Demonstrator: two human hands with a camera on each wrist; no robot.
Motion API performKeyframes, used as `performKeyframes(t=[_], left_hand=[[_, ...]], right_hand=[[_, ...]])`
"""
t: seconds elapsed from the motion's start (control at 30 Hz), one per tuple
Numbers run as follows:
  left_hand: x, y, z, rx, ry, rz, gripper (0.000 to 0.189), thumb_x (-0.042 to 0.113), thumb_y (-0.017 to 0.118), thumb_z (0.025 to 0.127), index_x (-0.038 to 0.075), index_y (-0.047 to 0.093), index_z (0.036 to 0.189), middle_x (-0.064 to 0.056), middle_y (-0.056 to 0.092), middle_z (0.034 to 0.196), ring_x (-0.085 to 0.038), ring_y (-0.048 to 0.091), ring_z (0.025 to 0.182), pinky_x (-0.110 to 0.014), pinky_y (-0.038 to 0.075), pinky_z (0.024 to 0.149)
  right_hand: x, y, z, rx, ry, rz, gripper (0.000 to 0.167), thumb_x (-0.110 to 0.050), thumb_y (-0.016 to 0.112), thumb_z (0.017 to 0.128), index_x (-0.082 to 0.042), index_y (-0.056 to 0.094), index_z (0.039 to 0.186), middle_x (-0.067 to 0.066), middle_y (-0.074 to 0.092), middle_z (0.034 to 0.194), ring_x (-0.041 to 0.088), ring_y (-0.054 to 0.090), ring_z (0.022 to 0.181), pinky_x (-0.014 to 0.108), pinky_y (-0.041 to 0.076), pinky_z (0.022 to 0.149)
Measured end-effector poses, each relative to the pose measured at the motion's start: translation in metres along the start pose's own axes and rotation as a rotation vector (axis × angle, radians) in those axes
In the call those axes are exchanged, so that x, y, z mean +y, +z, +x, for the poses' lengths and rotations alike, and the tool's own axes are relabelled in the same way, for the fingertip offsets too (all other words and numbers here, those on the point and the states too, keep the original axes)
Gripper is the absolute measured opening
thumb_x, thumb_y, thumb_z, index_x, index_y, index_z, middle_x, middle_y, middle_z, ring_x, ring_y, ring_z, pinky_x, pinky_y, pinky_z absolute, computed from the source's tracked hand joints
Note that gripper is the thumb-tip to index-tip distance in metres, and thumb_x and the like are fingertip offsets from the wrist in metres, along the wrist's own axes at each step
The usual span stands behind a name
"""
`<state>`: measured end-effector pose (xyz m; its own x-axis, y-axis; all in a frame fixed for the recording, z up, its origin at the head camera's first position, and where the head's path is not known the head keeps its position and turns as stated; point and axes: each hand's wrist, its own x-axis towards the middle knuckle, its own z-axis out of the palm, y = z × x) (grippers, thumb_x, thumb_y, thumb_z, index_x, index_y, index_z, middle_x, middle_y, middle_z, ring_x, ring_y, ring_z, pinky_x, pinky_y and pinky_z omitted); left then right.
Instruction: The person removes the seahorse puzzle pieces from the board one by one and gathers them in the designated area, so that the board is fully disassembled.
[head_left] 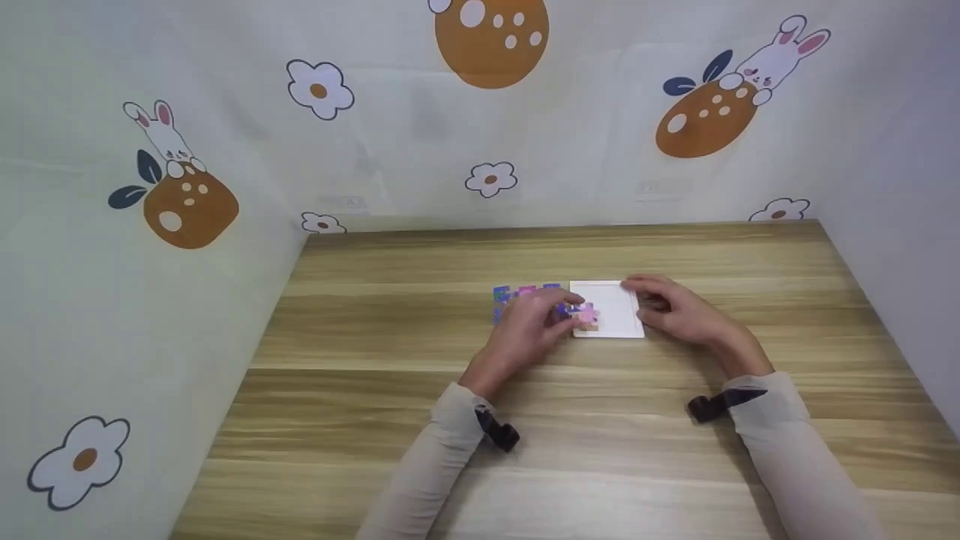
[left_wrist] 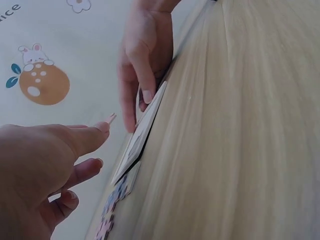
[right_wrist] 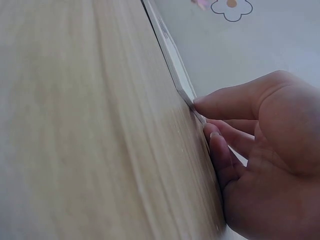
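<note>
My left hand pinches a pink jigsaw puzzle piece between thumb and fingertips. This piece hangs over the left part of a white puzzle tray, and in the left wrist view the piece shows edge-on, raised above the table. At the tray's right side my right hand grips the edge, thumb at the near part and index finger at the far corner. The thumb touches the rim in the right wrist view. Several blue, purple and pink puzzle pieces lie left of the tray, partly hidden by my left hand.
The wood-grain table runs up to a pale wall covering printed with rabbits, oranges and flowers at the back and sides. Dark straps with small cameras sit on both sleeved wrists.
</note>
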<state>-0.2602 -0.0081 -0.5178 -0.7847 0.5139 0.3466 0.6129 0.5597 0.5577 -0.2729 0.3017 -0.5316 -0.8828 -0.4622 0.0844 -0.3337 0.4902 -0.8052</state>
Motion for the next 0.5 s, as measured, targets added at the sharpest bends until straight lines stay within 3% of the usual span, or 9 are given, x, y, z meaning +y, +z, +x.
performKeyframes(t=[0.1, 0.2, 0.5], left_hand=[[-0.007, -0.009, -0.007, 0.028, 0.003, -0.018, 0.028, 0.031, 0.08, 0.1, 0.018, 0.079, 0.124, 0.003, 0.08, 0.112, -0.009, 0.067, 0.086, -0.022, 0.056, 0.079], [-0.013, -0.018, -0.017, 0.026, -0.023, -0.041, 0.027, 0.029, 0.08, 0.1, 0.02, 0.078, 0.125, 0.002, 0.079, 0.112, -0.01, 0.066, 0.088, -0.023, 0.056, 0.08], [-0.034, -0.033, -0.039, 0.018, -0.06, -0.053, 0.028, 0.026, 0.084, 0.096, 0.02, 0.078, 0.122, 0.002, 0.08, 0.118, -0.015, 0.074, 0.096, -0.025, 0.061, 0.087]], right_hand=[[0.001, 0.001, 0.001, 0.01, -0.022, -0.006, 0.049, 0.005, 0.067, 0.101, 0.008, 0.057, 0.149, 0.032, 0.049, 0.16, 0.047, 0.054, 0.141, 0.022, 0.044, 0.113], [0.002, 0.002, 0.001, 0.012, -0.011, -0.005, 0.049, 0.004, 0.067, 0.101, 0.006, 0.058, 0.15, 0.031, 0.048, 0.161, 0.047, 0.054, 0.141, 0.019, 0.043, 0.112], [0.001, 0.0, 0.0, 0.0, 0.039, 0.013, 0.052, 0.005, 0.066, 0.101, 0.004, 0.057, 0.152, 0.029, 0.045, 0.164, 0.045, 0.051, 0.146, 0.043, 0.044, 0.121]])
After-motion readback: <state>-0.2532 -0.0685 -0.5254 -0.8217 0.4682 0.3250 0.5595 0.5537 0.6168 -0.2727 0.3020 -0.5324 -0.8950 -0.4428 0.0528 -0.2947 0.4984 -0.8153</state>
